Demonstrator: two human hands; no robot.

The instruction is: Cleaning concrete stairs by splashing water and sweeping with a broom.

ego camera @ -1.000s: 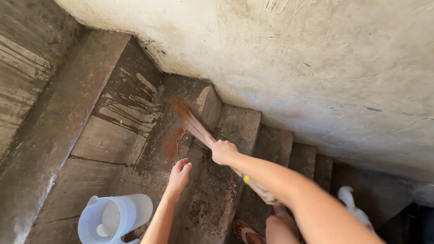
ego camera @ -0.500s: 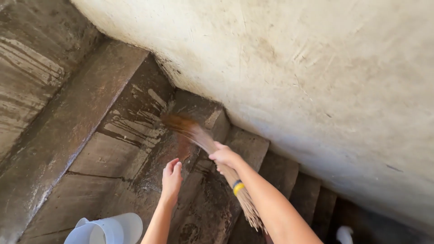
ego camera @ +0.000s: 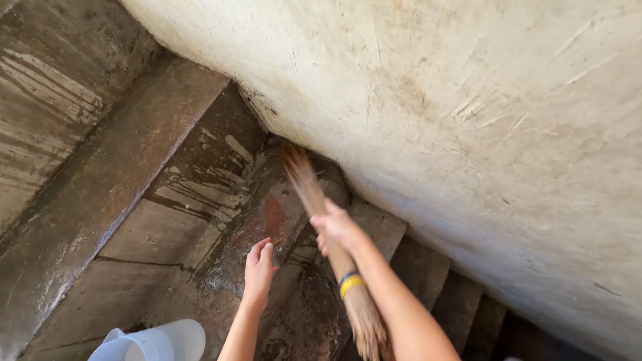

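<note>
Straw-coloured stick broom, light, stiff and springy, lies at frame centre, tip against the wall; right hand grips its bundled middle closed. Left hand, fingers loosely spread, rests on the wet step.

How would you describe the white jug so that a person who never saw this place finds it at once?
Start at the big pale wall and go down the wet concrete steps to the bottom left edge. There, below the left hand, stands the white plastic jug. It is the only white, smooth thing on the dark steps.
</note>
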